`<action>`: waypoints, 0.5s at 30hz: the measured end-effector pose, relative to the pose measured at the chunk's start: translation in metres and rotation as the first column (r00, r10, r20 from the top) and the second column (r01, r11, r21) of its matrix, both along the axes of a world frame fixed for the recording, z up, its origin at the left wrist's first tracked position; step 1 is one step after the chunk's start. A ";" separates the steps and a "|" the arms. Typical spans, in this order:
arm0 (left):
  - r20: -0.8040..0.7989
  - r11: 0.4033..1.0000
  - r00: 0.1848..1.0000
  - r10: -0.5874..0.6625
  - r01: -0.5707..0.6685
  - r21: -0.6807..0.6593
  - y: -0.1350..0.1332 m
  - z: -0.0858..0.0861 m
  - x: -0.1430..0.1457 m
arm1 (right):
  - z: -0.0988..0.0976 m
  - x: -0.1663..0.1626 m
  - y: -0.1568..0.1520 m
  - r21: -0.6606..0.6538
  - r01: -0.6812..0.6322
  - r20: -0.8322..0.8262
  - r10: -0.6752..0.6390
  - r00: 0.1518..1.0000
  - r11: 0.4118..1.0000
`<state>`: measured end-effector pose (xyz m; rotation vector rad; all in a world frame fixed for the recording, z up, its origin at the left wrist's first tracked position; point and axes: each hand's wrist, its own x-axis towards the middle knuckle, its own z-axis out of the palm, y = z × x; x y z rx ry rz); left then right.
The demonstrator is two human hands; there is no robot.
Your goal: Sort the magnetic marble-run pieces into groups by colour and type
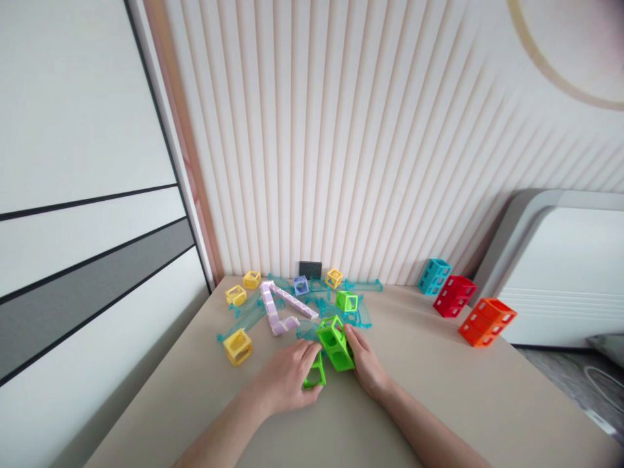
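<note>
My left hand [295, 376] is closed around a single green open-sided cube block [316, 373], its thumb below and fingers on top. Just to the right, my right hand [364, 361] grips a tilted stack of green cube blocks [336, 344] by its right side. The single block sits very close to the stack's lower left; whether they touch I cannot tell. Behind the stack lies another green cube block [347, 301] on the table. The right fingertips behind the stack are partly hidden.
Yellow cubes [238, 346], a blue-violet cube [301, 285], purple-white track pieces [273, 309] and translucent teal pieces [246, 318] lie on the table [414, 390]. Teal [433, 276], red [454, 296] and orange [487, 322] stacks stand at right. A ribbed wall [312, 143] rises behind.
</note>
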<state>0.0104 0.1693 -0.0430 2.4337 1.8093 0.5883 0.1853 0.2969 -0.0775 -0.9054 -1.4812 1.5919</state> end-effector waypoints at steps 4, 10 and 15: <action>0.015 1.000 1.000 -0.011 0.012 -0.026 -0.001 0.003 0.002 | -0.004 0.000 0.002 -0.010 0.008 -0.005 -0.008 1.000 1.000; 0.038 0.997 0.999 -0.022 0.025 -0.069 -0.002 0.005 0.002 | 0.003 0.000 -0.002 0.018 0.061 -0.002 -0.061 0.998 0.998; 0.063 0.992 0.998 -0.002 0.010 -0.124 -0.002 0.007 0.003 | 0.013 0.000 -0.007 0.030 0.099 0.008 -0.100 0.995 0.995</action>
